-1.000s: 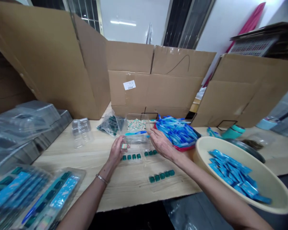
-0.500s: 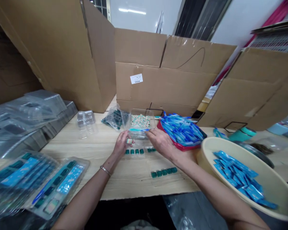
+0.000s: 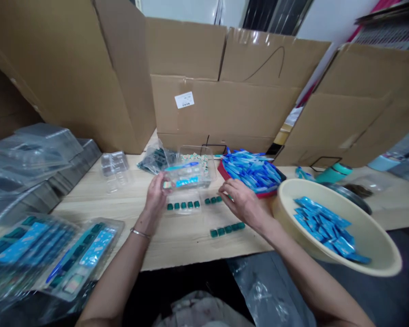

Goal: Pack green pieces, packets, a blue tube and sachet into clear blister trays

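My left hand (image 3: 156, 193) is closed on the left end of a clear plastic blister pack (image 3: 204, 181), lifted and tilted above the table. Inside it show a blue pen (image 3: 191, 164), a blue packet (image 3: 187, 182) and a small pale striped block (image 3: 167, 185) by my fingers. My right hand (image 3: 240, 200) hovers with bent, slightly parted fingers and no visible object in them. Just left of its fingertips is a short row of dark green squares (image 3: 213, 200). Two more rows of green squares (image 3: 183, 205) (image 3: 227, 230) lie in clear trays on the table.
Behind the pack stands a clear box (image 3: 209, 156) of small pale pieces, beside a bag of green pieces (image 3: 155, 159). A red tray (image 3: 221, 170) heaped with blue pens and a cream basin (image 3: 378, 245) of blue packets are right. Filled packs (image 3: 98, 254) and empty clear shells (image 3: 54, 150) are left.
My right hand has let go of the pack and moved right, toward the short row of green squares. My left hand has raised and tilted the pack. The view has shifted slightly.
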A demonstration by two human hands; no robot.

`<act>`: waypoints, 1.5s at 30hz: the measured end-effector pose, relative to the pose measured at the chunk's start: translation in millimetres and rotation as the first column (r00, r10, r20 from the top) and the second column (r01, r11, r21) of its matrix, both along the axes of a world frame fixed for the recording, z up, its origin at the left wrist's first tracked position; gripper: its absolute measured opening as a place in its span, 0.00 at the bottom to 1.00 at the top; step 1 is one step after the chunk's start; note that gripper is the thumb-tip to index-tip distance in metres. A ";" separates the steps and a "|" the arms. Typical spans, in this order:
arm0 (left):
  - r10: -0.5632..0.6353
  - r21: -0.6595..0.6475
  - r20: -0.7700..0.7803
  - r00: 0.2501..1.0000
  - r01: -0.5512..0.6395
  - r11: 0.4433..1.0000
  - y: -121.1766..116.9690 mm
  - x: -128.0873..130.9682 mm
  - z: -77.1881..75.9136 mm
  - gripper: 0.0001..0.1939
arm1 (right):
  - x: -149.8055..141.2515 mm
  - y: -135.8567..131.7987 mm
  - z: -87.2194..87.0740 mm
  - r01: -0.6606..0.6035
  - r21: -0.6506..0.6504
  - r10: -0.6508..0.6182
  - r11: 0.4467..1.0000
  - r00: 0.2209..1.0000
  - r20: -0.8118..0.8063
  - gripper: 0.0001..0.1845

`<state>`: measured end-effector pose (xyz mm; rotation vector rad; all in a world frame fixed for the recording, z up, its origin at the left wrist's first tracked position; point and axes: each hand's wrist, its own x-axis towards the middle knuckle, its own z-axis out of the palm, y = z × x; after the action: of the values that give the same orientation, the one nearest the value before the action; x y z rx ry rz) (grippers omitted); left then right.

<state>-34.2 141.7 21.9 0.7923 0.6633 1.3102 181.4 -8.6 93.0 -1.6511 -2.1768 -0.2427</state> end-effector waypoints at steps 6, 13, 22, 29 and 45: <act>0.133 0.010 -0.027 0.991 -0.132 0.991 -20.5 -35.4 27.5 0.15 | 28.7 -63.9 -58.2 -0.158 -0.438 0.171 0.885 0.985 -0.011 0.39; 0.219 -0.186 -0.288 0.932 -0.279 0.942 -112.6 -79.7 -1.1 0.17 | 15.1 -102.1 -95.1 -0.141 -0.359 0.139 0.923 0.990 -0.029 0.37; 0.120 -0.278 -0.388 0.914 -0.241 0.930 -179.8 -97.1 -45.8 0.20 | 23.2 -102.6 -81.1 -0.212 -0.220 0.178 0.952 0.970 -0.167 0.22; 0.009 -0.290 -0.395 0.918 -0.135 0.947 -170.2 -95.4 -44.8 0.19 | -4.8 -35.6 -11.5 -0.440 -0.389 0.219 0.810 0.841 -0.495 0.18; 0.081 -0.273 -0.328 0.941 -0.176 0.946 -172.7 -92.8 -51.4 0.20 | -74.6 25.2 -75.5 -0.292 -0.435 0.097 0.852 0.904 -0.417 0.22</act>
<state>-127.1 -31.0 -29.5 0.7211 1.1578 1.1732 106.8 16.6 17.5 -1.5187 -2.1763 0.6971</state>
